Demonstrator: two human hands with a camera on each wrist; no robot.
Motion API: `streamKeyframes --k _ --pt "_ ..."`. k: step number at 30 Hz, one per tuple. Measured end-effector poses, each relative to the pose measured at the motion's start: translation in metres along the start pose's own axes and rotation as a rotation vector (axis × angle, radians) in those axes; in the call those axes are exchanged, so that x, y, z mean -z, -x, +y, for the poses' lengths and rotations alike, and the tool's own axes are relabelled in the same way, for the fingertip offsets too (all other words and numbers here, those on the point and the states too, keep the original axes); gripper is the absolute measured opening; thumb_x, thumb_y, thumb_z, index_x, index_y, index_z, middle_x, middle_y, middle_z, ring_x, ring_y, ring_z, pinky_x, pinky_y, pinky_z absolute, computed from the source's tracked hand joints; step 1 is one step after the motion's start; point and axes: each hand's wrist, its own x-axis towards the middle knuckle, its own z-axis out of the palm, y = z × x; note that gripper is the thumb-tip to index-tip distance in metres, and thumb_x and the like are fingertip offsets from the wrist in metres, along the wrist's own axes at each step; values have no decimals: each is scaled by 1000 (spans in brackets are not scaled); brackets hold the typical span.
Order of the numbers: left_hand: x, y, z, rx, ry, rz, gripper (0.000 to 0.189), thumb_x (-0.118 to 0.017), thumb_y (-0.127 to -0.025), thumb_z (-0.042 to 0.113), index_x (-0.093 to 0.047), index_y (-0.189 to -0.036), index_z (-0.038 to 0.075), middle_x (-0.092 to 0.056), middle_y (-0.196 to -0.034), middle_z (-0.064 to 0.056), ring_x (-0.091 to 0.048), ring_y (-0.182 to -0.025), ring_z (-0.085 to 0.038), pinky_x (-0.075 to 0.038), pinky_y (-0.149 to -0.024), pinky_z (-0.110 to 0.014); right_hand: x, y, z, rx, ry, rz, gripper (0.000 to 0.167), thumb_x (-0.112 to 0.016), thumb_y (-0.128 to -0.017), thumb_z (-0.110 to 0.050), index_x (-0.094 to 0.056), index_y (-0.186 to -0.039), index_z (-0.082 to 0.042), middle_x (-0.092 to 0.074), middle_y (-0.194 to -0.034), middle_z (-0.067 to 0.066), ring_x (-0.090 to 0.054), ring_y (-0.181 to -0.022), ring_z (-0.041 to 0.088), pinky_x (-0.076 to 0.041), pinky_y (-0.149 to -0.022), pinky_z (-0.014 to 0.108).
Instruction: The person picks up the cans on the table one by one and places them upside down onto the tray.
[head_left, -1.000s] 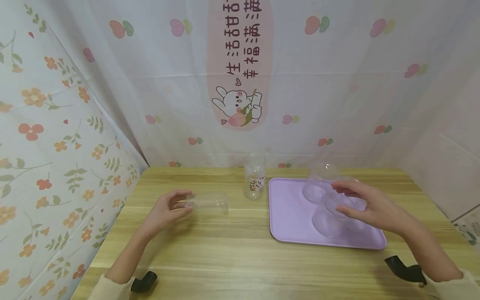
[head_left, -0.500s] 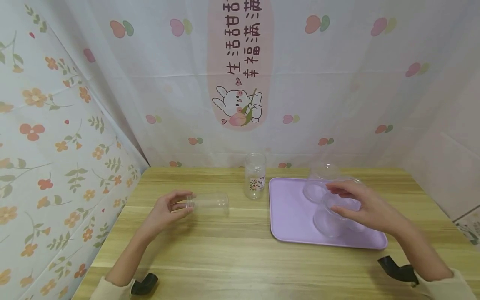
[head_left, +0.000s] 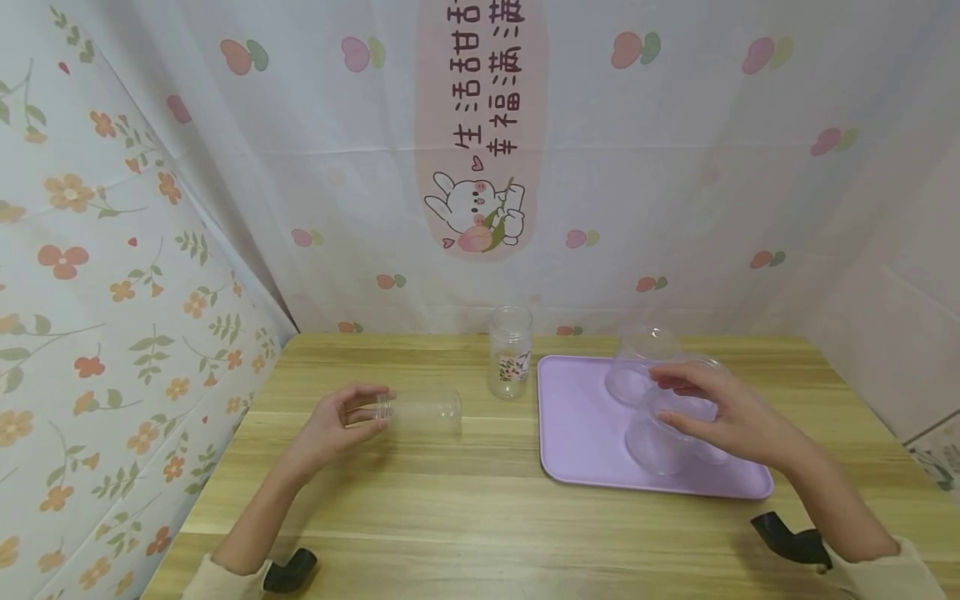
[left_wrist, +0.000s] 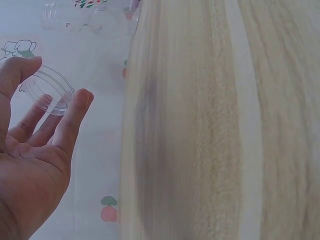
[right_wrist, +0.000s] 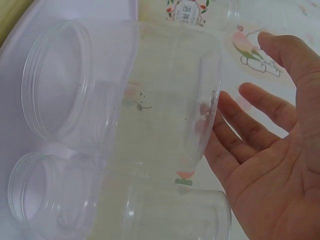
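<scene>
My left hand holds a clear plastic jar sideways by its neck end, its other end pointing right. In the left wrist view, the thumb and fingers are curled about the jar's ringed rim. Over at the right, my right hand hovers at a group of clear jars on a purple tray. Seen from the right wrist, the nearest wide jar has its threaded mouth toward the tray. The right fingertips are right at its other end, with the thumb spread away.
Between the hands, toward the back edge of the wooden table, stands another clear jar with a floral label. Patterned cloth hangs right behind the table and along its left side. Black curved pieces sit at both wrists.
My right hand has shifted slightly left over the jars on the tray. The left hand and its jar have drifted a little to the right.
</scene>
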Motion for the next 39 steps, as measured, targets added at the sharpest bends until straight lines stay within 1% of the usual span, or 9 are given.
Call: streamKeyframes --k 7,9,11,14,18,21,24,30,39 --pt "-2 -1 -1 -28 13 -10 47 -72 -93 -3 -53 -136 -10 -56 -136 -28 -64 -114 -27 -55 -91 -31 -2 -1 -1 1 -9 -4 58 -82 -80 8 -61 -132 -7 -63 -128 0 -63 -113 26 -51 -95 22" --pt "-2 -2 -1 -33 22 -15 47 -71 -93 -4 -53 -136 -10 -56 -137 -28 -64 -114 -27 -56 -91 -32 -3 -2 -1 -3 -11 -3 58 -82 -81 8 -61 -132 -7 -63 -129 0 -63 -113 25 -50 -95 22" --pt "-3 -2 0 -31 30 -18 48 -71 -93 -4 -53 -136 -9 -56 -137 -27 -64 -115 -30 -56 -90 -32 -4 -2 -1 -3 -11 -1 58 -82 -81 8 -61 -133 -6 -63 -129 1 -63 -114 23 -50 -95 22" --pt "-5 -3 1 -31 37 -20 48 -71 -93 -4 -52 -137 -9 -55 -138 -27 -61 -116 -41 -56 -90 -32 -5 -3 -1 -6 -16 -1 58 -81 -81 8 -61 -133 -6 -63 -129 1 -62 -114 17 -50 -95 22" --pt "-7 -4 2 -36 47 -19 48 -71 -93 -4 -53 -137 -9 -56 -138 -26 -56 -118 -51 -55 -91 -32 -8 -4 -3 -20 -25 -1 57 -81 -82 7 -61 -133 -7 -64 -128 1 -63 -113 18 -51 -95 23" --pt "-9 -5 1 -44 50 -18 48 -71 -93 -4 -53 -136 -9 -56 -137 -27 -56 -118 -52 -55 -91 -32 -10 -6 -5 -28 -28 0 55 -81 -83 4 -61 -133 -7 -64 -127 1 -64 -112 20 -51 -94 22" --pt "-11 -6 2 -46 64 -21 48 -72 -93 -4 -52 -136 -10 -56 -137 -28 -56 -116 -52 -56 -90 -32 -12 -8 -8 -30 -35 -1 54 -80 -84 4 -61 -134 -6 -64 -127 2 -63 -112 17 -50 -95 21" --pt "-15 -9 5 -50 91 -34 48 -71 -93 -4 -52 -137 -10 -55 -138 -28 -55 -115 -56 -57 -88 -33 -15 -10 -9 -27 -51 -3 53 -79 -86 5 -59 -135 -2 -63 -129 4 -63 -113 23 -50 -96 22" --pt "-22 -11 11 -34 124 -42 50 -72 -93 -3 -51 -138 -10 -55 -139 -27 -56 -117 -52 -57 -88 -34 -20 -11 -10 -31 -87 -5 51 -78 -87 5 -59 -133 0 -64 -128 5 -63 -114 16 -51 -96 24"
